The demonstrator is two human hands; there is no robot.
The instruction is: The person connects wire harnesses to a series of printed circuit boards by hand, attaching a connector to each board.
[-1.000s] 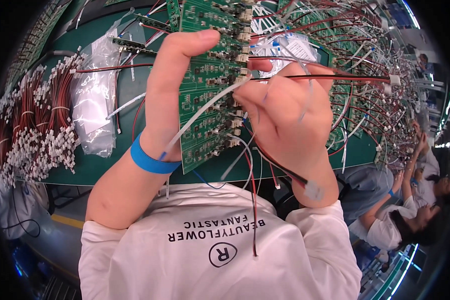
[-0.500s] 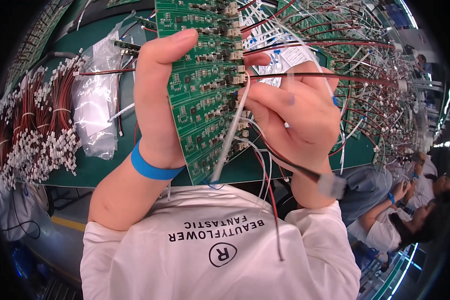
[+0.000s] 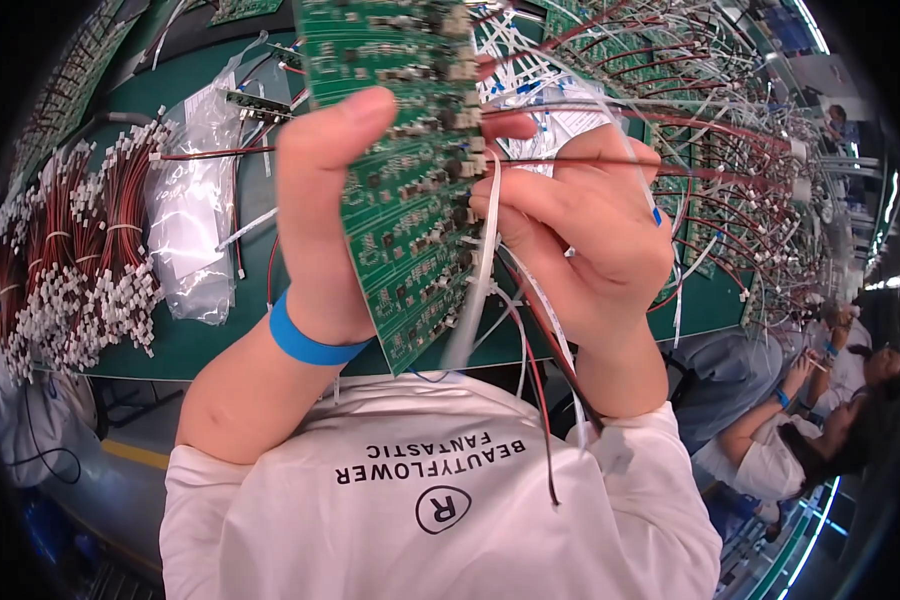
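My left hand point(image 3: 320, 190) is wrapped round a tall green circuit board panel point(image 3: 410, 230), its thumb across the front and its fingers behind. Small white connectors line the panel's right edge, with red-and-black wires and white flat cables running from them. My right hand point(image 3: 605, 225) is closed in a pinch at that edge, about the middle connectors. Between its fingertips is the blue-tipped end of a white flat cable point(image 3: 487, 240), which hangs down in front of the panel. Whether that tip sits inside a connector is hidden by my fingers. A blurred white plug point(image 3: 611, 450) dangles below my right wrist.
Bundled red-and-black wires with white plugs point(image 3: 80, 250) lie at the left of the green table point(image 3: 140, 350). Beside them is a clear plastic bag point(image 3: 195, 220). Wired boards point(image 3: 730, 130) crowd the right and back. Another person point(image 3: 770, 445) sits at the lower right.
The panel has turned more edge-on and its lower end has shifted slightly right. My right hand stays at the connector edge, while the dangling plug has swung down and left.
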